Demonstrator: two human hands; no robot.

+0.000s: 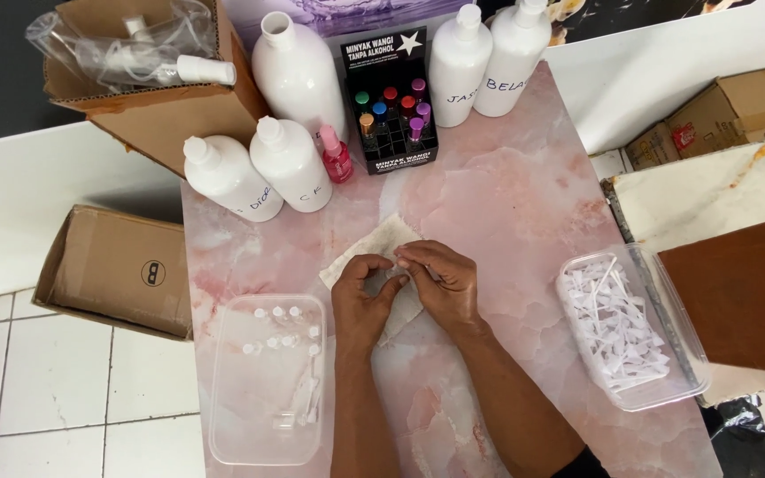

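Fingertips of left hand (363, 296) and right hand (440, 281) hide whatever tiny item their grip pinches above cloth (374, 252).

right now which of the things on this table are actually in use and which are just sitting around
In use: left hand and right hand, fingertips together over the white cloth.

Sitting around: clear tub of small vials, tub of white paper strips, white bottles, black display rack, cardboard boxes.

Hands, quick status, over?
Left hand and right hand pinch something tiny together, too small to tell. Cloth beneath them. Nothing in the way.
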